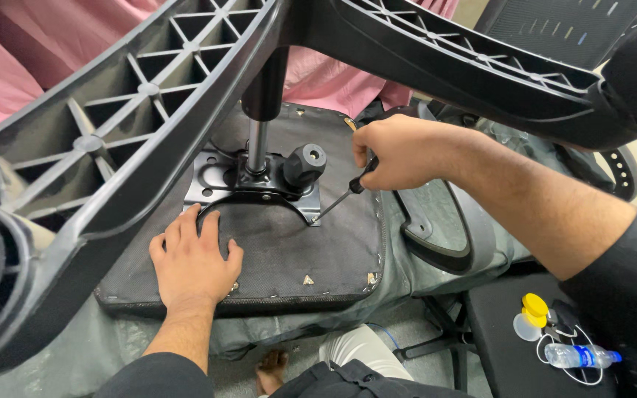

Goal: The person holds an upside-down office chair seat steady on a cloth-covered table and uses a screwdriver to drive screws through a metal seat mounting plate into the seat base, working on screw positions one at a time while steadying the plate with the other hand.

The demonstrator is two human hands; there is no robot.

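Note:
An office chair lies upside down, its dark fabric seat underside [296,247] facing up. A black metal mechanism plate [219,180] with a round knob [305,163] is fixed to it, and a gas cylinder [258,144] rises to the star-shaped plastic base [112,125] overhead. My right hand [399,151] grips a screwdriver [344,193] whose tip meets the plate's near right corner. My left hand [193,258] lies flat on the seat fabric, fingers touching the plate's lever.
A black armrest [436,236] sits right of the seat. Pink fabric [31,44] fills the background. A black surface at lower right holds a clear water bottle [580,356], a yellow cap [534,306] and a white cable. Caster wheels hang at both edges.

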